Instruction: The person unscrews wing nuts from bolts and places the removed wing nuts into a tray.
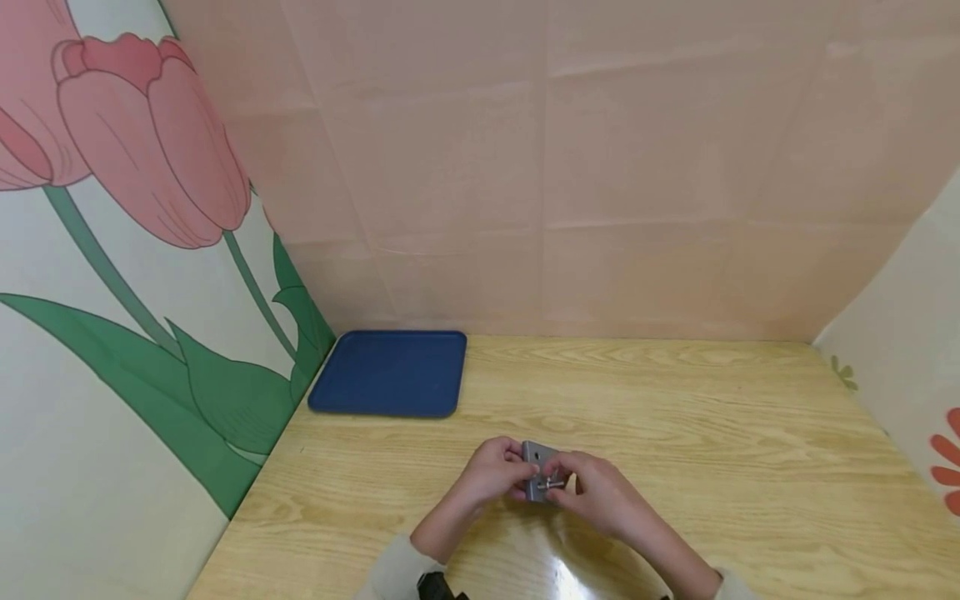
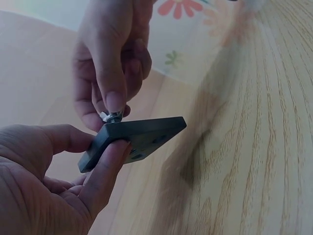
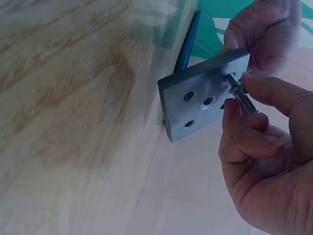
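Note:
A grey metal plate with several round holes is held off the table by my left hand. The thumb and fingers pinch one end of the plate, as the left wrist view shows. From a corner hole sticks a threaded bolt, with a small nut partway along it. My right hand has its thumb and forefinger on either side of this nut, pinching it. In the right wrist view the other fingers of the right hand curl below the bolt. Part of the plate's far side is hidden by the left hand.
A blue tray lies at the back left of the wood-grain table. A pinkish sheet hangs behind the table. Panels with printed flowers stand along the left and right sides.

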`<act>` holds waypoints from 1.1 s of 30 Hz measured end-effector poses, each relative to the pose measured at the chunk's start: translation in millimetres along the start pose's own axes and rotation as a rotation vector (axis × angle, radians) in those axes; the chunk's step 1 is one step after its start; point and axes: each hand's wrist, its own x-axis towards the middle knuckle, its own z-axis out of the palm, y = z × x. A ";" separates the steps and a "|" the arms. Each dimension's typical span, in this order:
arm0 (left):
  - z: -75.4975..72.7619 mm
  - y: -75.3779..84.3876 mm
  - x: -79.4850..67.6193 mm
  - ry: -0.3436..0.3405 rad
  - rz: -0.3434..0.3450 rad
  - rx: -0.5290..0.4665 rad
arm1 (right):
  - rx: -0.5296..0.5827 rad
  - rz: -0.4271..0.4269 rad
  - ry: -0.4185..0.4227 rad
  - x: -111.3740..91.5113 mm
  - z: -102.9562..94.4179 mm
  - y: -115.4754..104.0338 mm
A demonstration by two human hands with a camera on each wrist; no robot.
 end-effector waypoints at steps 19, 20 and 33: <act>-0.9 -1.1 0.4 -0.020 -0.004 0.001 | -0.011 -0.046 0.032 -0.4 1.9 -2.5; -1.3 -1.2 0.5 -0.022 -0.002 0.002 | -0.006 -0.040 0.039 -0.2 2.2 -2.7; -1.8 -2.0 0.7 -0.025 0.003 -0.003 | -0.031 0.062 0.085 1.9 3.7 -1.7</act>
